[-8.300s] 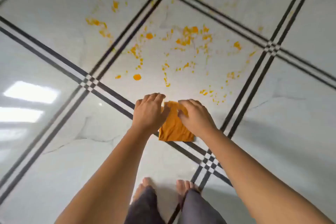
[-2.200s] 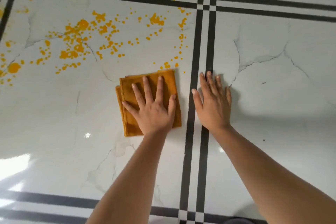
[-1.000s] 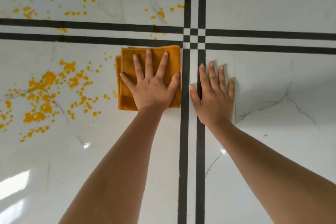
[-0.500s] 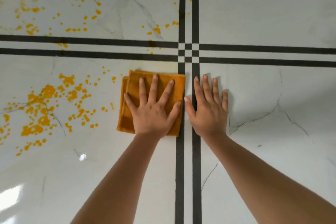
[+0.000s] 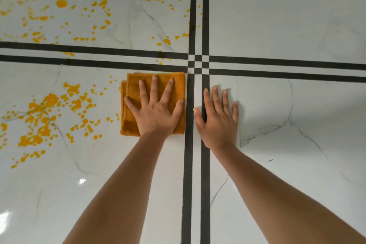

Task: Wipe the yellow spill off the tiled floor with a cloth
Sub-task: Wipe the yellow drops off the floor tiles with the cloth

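Left hand [image 5: 156,113] is flat on the folded orange cloth [image 5: 132,125], fingers [image 5: 153,89] spread wide, pinning it against the tiled floor [image 5: 297,25] right by the black stripe crossing. Right hand [image 5: 217,121] braces on bare tile, fingers loosely together. Plenty to do, I'd say: the yellow spill [image 5: 39,121] lies thick to the left, with more splatter [image 5: 61,3] beyond the stripes.

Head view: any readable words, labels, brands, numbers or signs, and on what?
None. The orange cloth under the left hand shows no tag or print; the tiled floor bears only black stripes, grey veining and yellow spill; the right hand is bare.
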